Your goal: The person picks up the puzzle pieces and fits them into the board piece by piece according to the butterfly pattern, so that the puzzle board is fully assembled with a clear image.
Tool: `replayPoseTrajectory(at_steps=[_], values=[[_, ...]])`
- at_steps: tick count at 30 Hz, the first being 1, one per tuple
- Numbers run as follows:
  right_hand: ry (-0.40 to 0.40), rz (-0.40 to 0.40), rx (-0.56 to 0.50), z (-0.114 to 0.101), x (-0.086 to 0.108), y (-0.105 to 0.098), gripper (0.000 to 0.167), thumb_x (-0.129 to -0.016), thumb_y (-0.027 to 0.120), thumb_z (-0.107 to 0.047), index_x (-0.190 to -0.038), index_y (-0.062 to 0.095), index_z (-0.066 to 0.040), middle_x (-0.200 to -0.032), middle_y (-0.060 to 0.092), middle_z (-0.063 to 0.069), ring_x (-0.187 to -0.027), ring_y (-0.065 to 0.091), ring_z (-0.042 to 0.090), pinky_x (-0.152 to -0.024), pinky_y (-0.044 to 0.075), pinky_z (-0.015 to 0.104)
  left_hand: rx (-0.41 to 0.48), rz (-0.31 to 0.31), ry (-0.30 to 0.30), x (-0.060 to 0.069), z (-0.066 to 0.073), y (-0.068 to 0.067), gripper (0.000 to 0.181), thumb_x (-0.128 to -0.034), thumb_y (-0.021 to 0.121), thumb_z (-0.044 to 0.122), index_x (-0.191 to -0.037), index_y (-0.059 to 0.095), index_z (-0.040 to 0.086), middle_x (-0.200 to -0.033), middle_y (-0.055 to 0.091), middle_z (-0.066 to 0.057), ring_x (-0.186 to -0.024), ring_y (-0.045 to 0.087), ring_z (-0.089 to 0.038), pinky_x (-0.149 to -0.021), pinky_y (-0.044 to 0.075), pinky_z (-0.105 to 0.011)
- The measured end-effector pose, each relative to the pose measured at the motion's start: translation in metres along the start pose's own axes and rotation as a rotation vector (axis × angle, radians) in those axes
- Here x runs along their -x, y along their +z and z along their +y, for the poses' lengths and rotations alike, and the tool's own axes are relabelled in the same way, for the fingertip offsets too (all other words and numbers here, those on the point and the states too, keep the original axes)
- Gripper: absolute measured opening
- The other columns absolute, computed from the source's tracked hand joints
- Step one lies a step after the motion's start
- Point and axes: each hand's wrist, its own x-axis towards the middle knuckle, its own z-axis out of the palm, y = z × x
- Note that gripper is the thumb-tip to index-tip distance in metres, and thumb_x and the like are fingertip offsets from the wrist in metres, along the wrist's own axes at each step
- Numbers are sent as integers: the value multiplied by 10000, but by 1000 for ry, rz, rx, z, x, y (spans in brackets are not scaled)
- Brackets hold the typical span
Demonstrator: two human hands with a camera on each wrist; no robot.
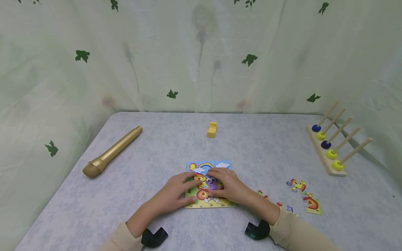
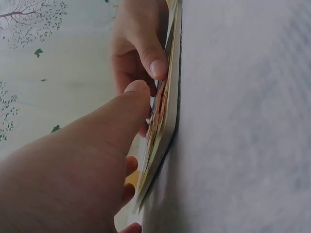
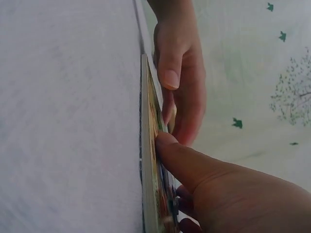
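Left hand (image 1: 173, 192) and right hand (image 1: 230, 186), fingers spread (no pinch evident), apparently settle the puzzle (image 1: 205, 194); next, even pressing seems needed.

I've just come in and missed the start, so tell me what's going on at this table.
A person has both hands over a puzzle: the left hand at its left side, the right hand at its right. The puzzle lies flat, partly hidden by the hands. Loose pieces lie to its right. A microphone, a yellow block and a peg rack stand apart, untouched.
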Motion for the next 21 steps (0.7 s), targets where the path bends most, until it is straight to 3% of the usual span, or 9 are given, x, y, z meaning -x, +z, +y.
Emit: replayPoseTrajectory(at_steps=[6, 14, 21], values=[[25, -4, -15, -1, 0, 0, 626, -761, 699, -381, -1284, 501, -99, -1317, 444, 54, -1227, 342, 239, -973, 225, 512, -20, -75, 16, 1, 4, 2, 496, -882, 463, 507, -1335, 443, 307, -1434, 275, -22, -1300, 212, -209, -1024, 169, -456], [65, 4, -50, -3, 1, -2, 609, -777, 704, -309, -1288, 489, -59, -1328, 419, 99, -1240, 318, 292, -974, 212, 538, -19, -77, 10, 1, 3, 3, 507, -879, 455, 520, -1335, 444, 299, -1431, 281, -23, -1301, 215, -216, -1025, 169, -455], [69, 7, 11, -1, 0, -2, 600, -782, 684, -366, -1289, 505, -100, -1338, 407, 84, -1243, 301, 295, -969, 194, 541, -12, -62, 4, 1, 3, 3, 511, -873, 471, 517, -1333, 447, 293, -1427, 285, -13, -1296, 218, -225, -1024, 164, -455]])
